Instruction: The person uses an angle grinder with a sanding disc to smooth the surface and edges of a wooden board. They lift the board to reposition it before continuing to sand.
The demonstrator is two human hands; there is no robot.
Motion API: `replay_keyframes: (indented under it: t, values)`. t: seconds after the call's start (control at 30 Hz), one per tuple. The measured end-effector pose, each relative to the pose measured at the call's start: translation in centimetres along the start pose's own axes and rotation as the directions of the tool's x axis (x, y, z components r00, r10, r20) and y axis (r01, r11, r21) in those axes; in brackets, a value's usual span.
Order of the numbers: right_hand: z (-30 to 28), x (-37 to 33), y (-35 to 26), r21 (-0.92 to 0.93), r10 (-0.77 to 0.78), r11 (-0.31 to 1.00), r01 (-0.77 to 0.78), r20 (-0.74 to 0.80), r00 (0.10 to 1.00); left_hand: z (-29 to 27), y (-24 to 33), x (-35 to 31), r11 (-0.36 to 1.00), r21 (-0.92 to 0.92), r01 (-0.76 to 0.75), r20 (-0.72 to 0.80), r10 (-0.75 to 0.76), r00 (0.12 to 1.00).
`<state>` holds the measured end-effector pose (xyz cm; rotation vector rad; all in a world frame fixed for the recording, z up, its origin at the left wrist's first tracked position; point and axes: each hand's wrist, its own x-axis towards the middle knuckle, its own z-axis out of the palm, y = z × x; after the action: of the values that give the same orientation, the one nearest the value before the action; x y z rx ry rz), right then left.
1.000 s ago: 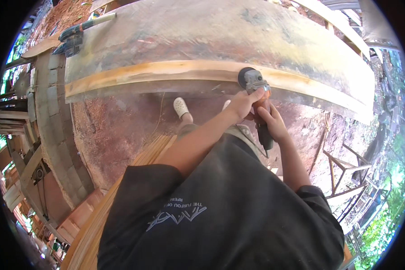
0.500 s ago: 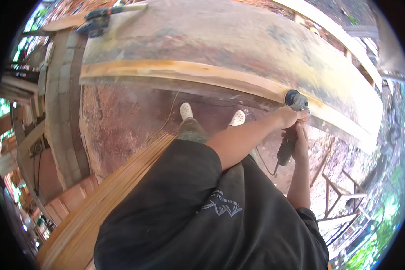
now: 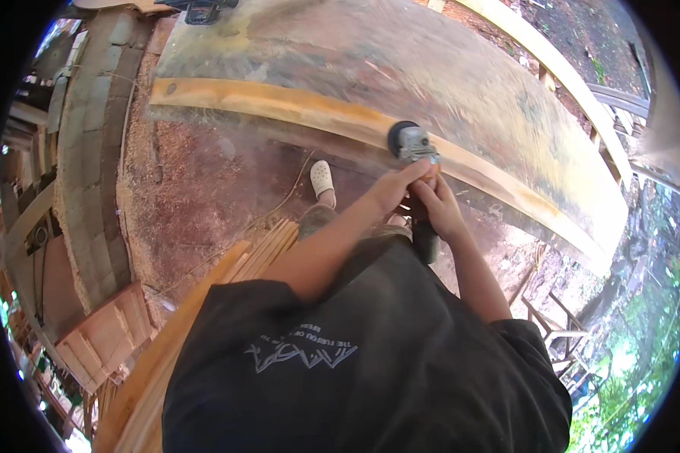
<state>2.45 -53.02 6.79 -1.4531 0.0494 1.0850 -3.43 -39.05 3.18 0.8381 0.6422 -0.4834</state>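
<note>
An angle grinder point(image 3: 414, 143) with a dark round disc is in both my hands, its disc on the long pale wooden plank point(image 3: 310, 104). My left hand point(image 3: 394, 187) closes round the grinder near its head. Just to the right and lower, my right hand point(image 3: 444, 205) wraps the dark body, whose rear end points back toward me. The plank lies along the near edge of a wide worktable point(image 3: 340, 45) with a stained, dusty top. Where exactly the disc meets the wood is hidden beneath the grinder's head.
A dark power tool point(image 3: 200, 9) sits at the table's far left. Long wooden strips point(image 3: 155, 370) are stacked at my left, near a block ledge point(image 3: 91, 158). A cord point(image 3: 289, 195) trails over the reddish, sawdust-strewn floor. Wooden frames point(image 3: 555, 325) stand at the right.
Both hands and the grinder have moved left along the plank, from its right part to nearer its middle. My body has shifted, and one shoe is now mostly hidden.
</note>
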Motion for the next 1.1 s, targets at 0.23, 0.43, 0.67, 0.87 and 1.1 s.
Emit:
replay_keyframes:
  t: [0.23, 0.43, 0.67, 0.87, 1.1]
  values:
    - [8.3, 5.4, 0.7, -0.218, -0.057, 0.973, 0.076, 0.095, 0.994, -9.3, 4.0, -5.2, 0.996, -0.093, 0.002, -0.116, -0.013, 0.993]
    - [17.2, 9.4, -1.9, -0.441, -0.031, 0.894, 0.073, 0.101, 0.994, -17.0, 7.1, -8.2, 0.977, -0.177, -0.119, -0.190, 0.084, 0.978]
    - [25.4, 14.5, -3.7, -0.407, -0.070, 0.900, 0.158, 0.222, 0.973, -23.2, 12.0, -11.8, 0.942, -0.216, -0.257, -0.328, 0.178, 0.928]
    - [20.6, 12.8, -2.1, -0.414, -0.044, 0.908, 0.068, 0.069, 0.997, -19.8, 10.4, -9.1, 0.959, -0.194, -0.205, -0.187, 0.169, 0.968]
    - [12.4, 7.8, -2.9, -0.273, -0.009, 0.962, 0.013, 0.017, 1.000, -12.8, 8.3, -4.9, 0.987, -0.153, -0.047, -0.059, 0.038, 0.998]
